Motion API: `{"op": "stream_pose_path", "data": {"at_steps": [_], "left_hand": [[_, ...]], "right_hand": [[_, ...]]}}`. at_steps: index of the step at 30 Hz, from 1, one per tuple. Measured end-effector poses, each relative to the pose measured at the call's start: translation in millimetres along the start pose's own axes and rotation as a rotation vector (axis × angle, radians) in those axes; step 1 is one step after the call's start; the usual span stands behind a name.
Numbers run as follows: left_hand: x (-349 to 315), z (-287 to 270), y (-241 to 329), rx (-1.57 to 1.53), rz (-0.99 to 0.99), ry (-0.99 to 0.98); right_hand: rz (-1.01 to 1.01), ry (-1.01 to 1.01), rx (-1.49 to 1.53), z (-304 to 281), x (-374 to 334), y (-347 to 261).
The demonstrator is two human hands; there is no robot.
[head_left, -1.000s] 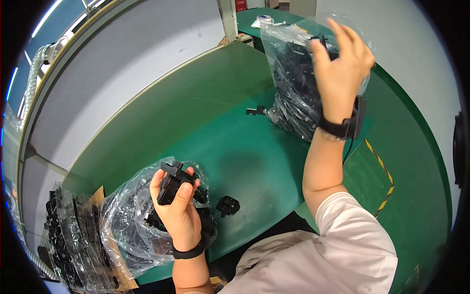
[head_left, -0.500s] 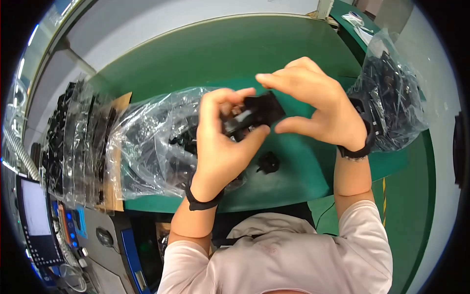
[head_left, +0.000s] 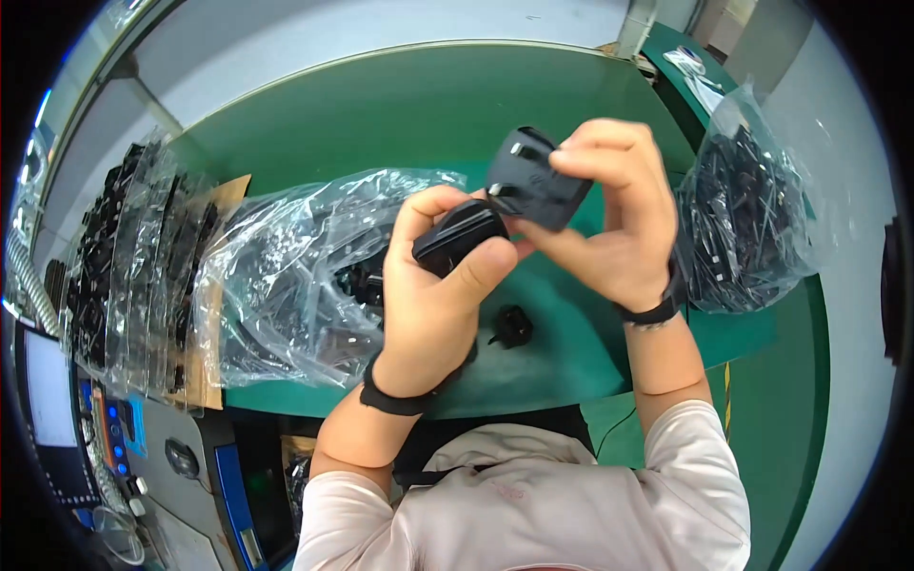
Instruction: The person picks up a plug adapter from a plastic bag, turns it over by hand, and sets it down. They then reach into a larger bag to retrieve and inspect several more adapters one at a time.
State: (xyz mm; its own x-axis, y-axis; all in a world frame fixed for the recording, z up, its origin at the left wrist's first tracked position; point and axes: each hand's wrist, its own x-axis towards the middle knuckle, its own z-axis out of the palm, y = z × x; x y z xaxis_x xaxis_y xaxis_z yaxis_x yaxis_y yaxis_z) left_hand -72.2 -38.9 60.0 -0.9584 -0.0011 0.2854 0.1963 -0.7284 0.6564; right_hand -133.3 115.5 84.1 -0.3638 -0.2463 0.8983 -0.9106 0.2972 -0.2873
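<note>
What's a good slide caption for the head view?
Left hand grips a rounded glossy black part; right hand holds a flat black plate.

We lose part of the block [head_left: 459,236] behind the left hand [head_left: 428,295]; the plate [head_left: 533,181] and right hand [head_left: 624,209] blur. The lower edge crops the shirt [head_left: 543,514]; 1 piece [head_left: 512,326] is too small to identify.

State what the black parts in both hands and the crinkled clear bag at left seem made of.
Rounded black part in the left hand: probably glossy plastic, from its pale highlights. Flat black piece in the right hand: likely satin plastic, given its softer sheen. Crinkled clear bag: apparently glossy plastic film, see-through and creased.
</note>
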Motion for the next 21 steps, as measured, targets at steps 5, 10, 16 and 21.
{"op": "stream_pose_path", "data": {"at_steps": [5,10,16,21], "left_hand": [[12,-10,8,-0.023,-0.061,0.204],[13,-17,18,0.234,0.066,0.179],[13,-2,17,0.153,0.051,0.218],[5,-2,12,0.210,0.108,0.183]], "right_hand": [[-0.046,-0.235,0.068,6,2,-10],[0.094,-0.345,0.086,-2,2,4],[-0.018,-0.098,-0.124,-25,18,5],[-0.032,0.068,-0.223,-64,20,10]]}}
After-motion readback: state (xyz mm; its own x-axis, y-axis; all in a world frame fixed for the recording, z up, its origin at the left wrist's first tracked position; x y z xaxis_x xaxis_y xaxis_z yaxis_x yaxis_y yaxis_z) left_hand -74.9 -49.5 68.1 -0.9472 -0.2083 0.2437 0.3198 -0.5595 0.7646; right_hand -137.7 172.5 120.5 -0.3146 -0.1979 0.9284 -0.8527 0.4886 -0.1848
